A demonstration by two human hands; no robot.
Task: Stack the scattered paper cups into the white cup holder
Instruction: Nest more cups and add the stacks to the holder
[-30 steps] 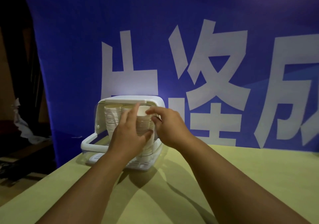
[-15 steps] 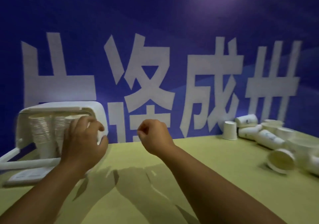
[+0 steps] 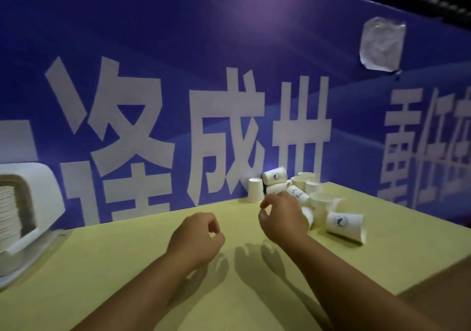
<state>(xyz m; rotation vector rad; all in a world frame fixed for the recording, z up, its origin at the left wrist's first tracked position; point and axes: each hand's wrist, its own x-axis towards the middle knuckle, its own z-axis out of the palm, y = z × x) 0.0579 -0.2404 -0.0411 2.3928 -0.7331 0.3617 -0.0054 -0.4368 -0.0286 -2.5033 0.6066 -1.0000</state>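
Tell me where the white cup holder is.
Head view: the white cup holder sits at the far left of the table, cut off by the frame edge, before the blue banner, left of the left hand and opposite the loose cups.

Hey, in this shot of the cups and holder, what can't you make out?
Head view only.
1. White cup holder: cut off by the left edge; stacked cups inside blur together.
2. Paper cup pile: the right hand hides the nearest cups, so no count.
3. Print on the lying cup: blurred, unreadable.
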